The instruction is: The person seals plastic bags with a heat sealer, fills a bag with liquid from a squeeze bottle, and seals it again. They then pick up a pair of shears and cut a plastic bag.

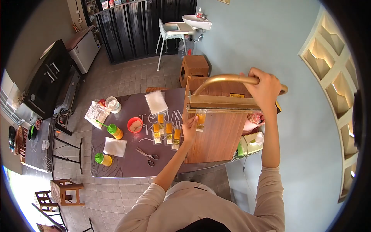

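- Head view, centre of the frame: I have the left hand [189, 130] with narrow fingers pinching one orange-filled sachet [200, 120] at the front ledge of the wooden box [212, 143].
- Upper right: the right hand's [264, 87] fingers wrap the brass-coloured handle [224, 78].
- Step in hand, I judge: lining the sachet's upper end up with the ledge (its exact seating I cannot tell).
- Next move, I judge, calls for a flat, straight sachet and left fingers clear before any pressing.
- Left of centre, on the counter [129, 167], I count: four filled sachets [169, 129], two green-capped bottles [115, 132], one red bowl [135, 125], one pair of scissors [148, 156].
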Demonstrator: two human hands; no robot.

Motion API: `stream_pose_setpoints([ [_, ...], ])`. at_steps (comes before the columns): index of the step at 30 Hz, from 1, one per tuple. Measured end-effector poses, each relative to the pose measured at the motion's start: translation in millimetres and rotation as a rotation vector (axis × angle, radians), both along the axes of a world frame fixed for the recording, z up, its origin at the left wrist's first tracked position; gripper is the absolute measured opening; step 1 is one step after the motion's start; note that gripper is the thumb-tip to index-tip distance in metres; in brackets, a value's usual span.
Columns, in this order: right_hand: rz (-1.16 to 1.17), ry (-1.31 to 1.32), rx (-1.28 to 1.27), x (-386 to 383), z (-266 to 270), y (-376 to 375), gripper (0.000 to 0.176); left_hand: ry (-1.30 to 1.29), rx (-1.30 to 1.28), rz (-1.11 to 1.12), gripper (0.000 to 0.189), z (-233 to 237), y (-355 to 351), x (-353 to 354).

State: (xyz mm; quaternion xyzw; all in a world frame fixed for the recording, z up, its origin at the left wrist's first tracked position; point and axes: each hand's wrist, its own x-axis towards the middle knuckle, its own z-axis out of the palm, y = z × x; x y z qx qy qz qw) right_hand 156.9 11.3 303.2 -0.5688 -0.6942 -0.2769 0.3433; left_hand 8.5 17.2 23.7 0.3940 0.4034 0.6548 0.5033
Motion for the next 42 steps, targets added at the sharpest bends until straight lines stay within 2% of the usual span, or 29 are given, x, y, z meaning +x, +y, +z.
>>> stream_pose_setpoints([
  [3,0.086,0.007,-0.012,-1.3,-8.8,-24.5,0.037,0.048,-0.017,0.028,0.032,-0.7,0.5,-0.5],
  [6,0.048,-0.033,-0.085,1.9,-20.6,-48.1,0.033,0.087,-0.021,0.039,0.032,1.4,0.3,0.9],
  [8,0.127,-0.004,-0.142,4.6,-31.6,-60.8,0.029,0.093,-0.016,0.043,0.032,-2.6,1.2,0.2],
  [11,0.182,-0.013,-0.162,4.7,-48.5,-79.5,0.033,0.096,0.020,0.022,0.031,-5.7,1.4,-1.2],
  [15,0.176,0.060,-0.295,0.9,-63.9,-101.4,0.031,0.131,-0.100,-0.006,0.026,10.2,-5.7,-4.4],
  [17,0.135,0.007,-0.431,1.7,-71.9,-108.6,0.018,0.139,-0.137,-0.020,0.025,12.1,-6.3,-5.0],
  [19,0.158,0.020,-0.422,1.8,-78.5,-111.0,0.018,0.112,-0.071,-0.017,0.021,13.2,-6.4,-5.0],
  [23,0.173,0.068,-0.405,1.5,-90.6,-114.6,0.018,0.155,-0.126,-0.028,0.018,20.3,-9.4,-6.3],
  [25,0.167,0.069,-0.406,0.8,-93.7,-116.0,0.019,0.205,-0.048,0.010,0.017,21.4,-9.8,-5.9],
  [28,0.157,0.063,-0.410,0.8,-98.5,-117.5,0.020,0.146,-0.056,0.000,0.016,15.2,-7.4,-4.5],
  [32,0.157,0.063,-0.398,0.3,-104.2,-118.8,0.023,0.188,-0.057,0.004,0.014,17.7,-8.9,-5.2],
  [34,0.157,0.068,-0.386,0.0,-107.2,-119.2,0.024,0.163,-0.083,0.011,0.038,23.0,-12.2,-3.2],
  [35,0.157,0.072,-0.373,0.0,-109.0,-119.4,0.025,0.164,-0.084,0.010,0.038,17.1,-10.1,-2.8],
  [37,0.153,0.072,-0.375,0.5,-112.9,-120.2,0.024,0.161,0.007,0.032,0.014,8.0,-5.8,-2.5],
  [42,0.153,0.085,-0.359,0.3,-123.0,-121.4,0.024,0.252,-0.049,0.023,0.019,11.6,-6.7,-4.3],
])
